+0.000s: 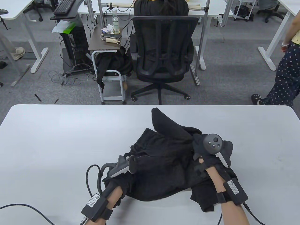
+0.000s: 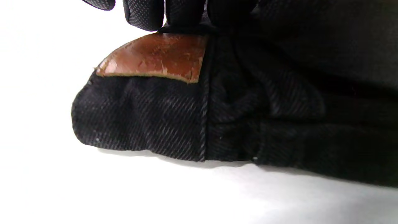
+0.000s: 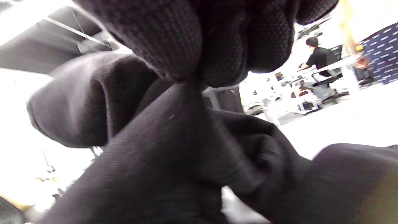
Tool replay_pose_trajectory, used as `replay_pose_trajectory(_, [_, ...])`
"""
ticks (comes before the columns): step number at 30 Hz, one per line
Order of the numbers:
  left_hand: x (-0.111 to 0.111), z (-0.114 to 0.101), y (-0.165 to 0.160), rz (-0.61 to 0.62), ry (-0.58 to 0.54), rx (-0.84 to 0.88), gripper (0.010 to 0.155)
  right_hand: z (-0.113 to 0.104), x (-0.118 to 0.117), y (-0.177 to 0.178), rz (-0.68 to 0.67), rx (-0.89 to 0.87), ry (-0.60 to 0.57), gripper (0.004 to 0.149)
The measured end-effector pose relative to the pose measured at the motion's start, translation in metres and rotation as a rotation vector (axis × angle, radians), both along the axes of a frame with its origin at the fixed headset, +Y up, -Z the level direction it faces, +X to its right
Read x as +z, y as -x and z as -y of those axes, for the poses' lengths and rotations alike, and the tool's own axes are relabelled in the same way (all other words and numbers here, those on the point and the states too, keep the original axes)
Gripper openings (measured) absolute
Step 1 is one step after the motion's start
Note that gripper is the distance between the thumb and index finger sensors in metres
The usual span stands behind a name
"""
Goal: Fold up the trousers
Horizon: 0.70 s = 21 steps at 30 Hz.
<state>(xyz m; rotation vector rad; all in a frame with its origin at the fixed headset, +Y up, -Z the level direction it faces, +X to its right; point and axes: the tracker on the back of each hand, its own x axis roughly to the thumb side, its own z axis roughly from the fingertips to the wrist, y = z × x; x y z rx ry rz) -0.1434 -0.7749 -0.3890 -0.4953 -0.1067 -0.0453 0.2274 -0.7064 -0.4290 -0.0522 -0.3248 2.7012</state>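
Black trousers (image 1: 164, 166) lie crumpled on the white table (image 1: 58, 140), near its front edge. My left hand (image 1: 124, 167) rests on their left end, at the waistband. In the left wrist view my fingertips (image 2: 143, 14) touch the top edge of the waistband (image 2: 140, 124) by a brown leather patch (image 2: 155, 56). My right hand (image 1: 206, 150) grips a bunch of trouser fabric at the right side and holds it lifted off the table. In the right wrist view the gloved fingers (image 3: 217, 40) are clenched around a fold of the black cloth (image 3: 155, 149).
A black office chair (image 1: 164, 51) stands beyond the table's far edge, with a small side table (image 1: 105, 42) to its left. A person in dotted trousers (image 1: 283, 79) stands at the far right. Cables (image 1: 89, 178) trail from my left wrist over the table.
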Motion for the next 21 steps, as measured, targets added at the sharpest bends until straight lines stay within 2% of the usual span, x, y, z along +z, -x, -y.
replay_pose_trajectory(2, [0.001, -0.001, -0.001, -0.005, -0.001, -0.014, 0.065, 0.021, 0.001, -0.013, 0.043, 0.041, 0.11, 0.04])
replay_pose_trajectory(3, [0.002, -0.002, -0.001, 0.014, -0.012, -0.026, 0.065, 0.034, 0.001, -0.02, 0.024, 0.057, 0.285, 0.041])
replay_pose_trajectory(4, [0.001, -0.002, 0.0, 0.016, -0.017, -0.02, 0.064, 0.043, 0.003, -0.023, 0.02, 0.056, 0.335, 0.043])
replay_pose_trajectory(7, [0.0, -0.005, 0.0, -0.013, 0.015, 0.008, 0.064, 0.045, 0.006, -0.026, 0.006, 0.043, 0.294, 0.054])
replay_pose_trajectory(8, [0.0, -0.01, 0.001, -0.001, -0.014, 0.01, 0.063, 0.042, 0.006, -0.023, -0.021, 0.004, 0.247, 0.056])
replay_pose_trajectory(10, [0.003, -0.02, 0.0, 0.036, -0.123, 0.03, 0.064, 0.04, 0.001, -0.015, -0.044, -0.018, 0.266, 0.06])
replay_pose_trajectory(11, [0.005, -0.025, -0.002, 0.078, -0.229, 0.056, 0.065, 0.04, -0.003, -0.011, -0.051, -0.002, 0.284, 0.061])
replay_pose_trajectory(13, [0.004, -0.026, -0.004, 0.124, -0.333, 0.117, 0.066, 0.045, -0.012, -0.001, -0.074, 0.049, 0.325, 0.067])
replay_pose_trajectory(17, [-0.005, 0.001, -0.008, 0.101, -0.145, 0.187, 0.073, 0.07, -0.029, 0.028, -0.164, 0.075, 0.406, 0.079])
replay_pose_trajectory(19, [-0.007, 0.017, -0.007, 0.078, -0.038, 0.132, 0.077, 0.085, -0.035, 0.033, -0.156, 0.085, 0.477, 0.079])
replay_pose_trajectory(21, [-0.009, 0.017, -0.005, 0.064, -0.01, 0.128, 0.076, 0.098, -0.039, 0.029, -0.109, 0.088, 0.578, 0.08])
